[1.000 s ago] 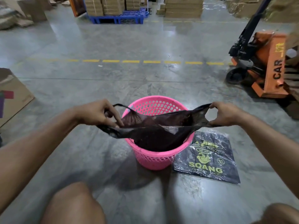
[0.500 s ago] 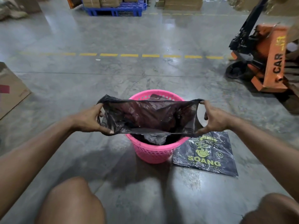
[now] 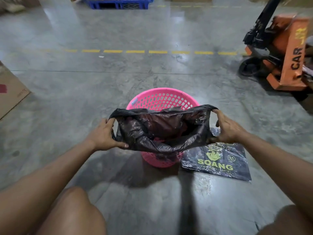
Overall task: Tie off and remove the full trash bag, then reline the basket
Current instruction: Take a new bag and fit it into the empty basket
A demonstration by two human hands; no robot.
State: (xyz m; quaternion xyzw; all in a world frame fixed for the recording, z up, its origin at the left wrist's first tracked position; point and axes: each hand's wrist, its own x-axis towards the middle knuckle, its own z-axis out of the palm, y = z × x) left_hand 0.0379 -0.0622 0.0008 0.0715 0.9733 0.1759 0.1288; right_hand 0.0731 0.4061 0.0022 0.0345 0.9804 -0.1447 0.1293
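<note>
Left hand point(image 3: 103, 135) and right hand point(image 3: 227, 127) each clamp a side of the black trash bag point(image 3: 157, 131), mouth stretched open over the pink basket point(image 3: 162, 99) (bag pack point(image 3: 218, 161) just beside, on floor).

An orange pallet jack point(image 3: 286, 53), a blue pallet point(image 3: 118, 3) and a cardboard box point(image 3: 10, 92) stand on the concrete floor point(image 3: 84, 82).
</note>
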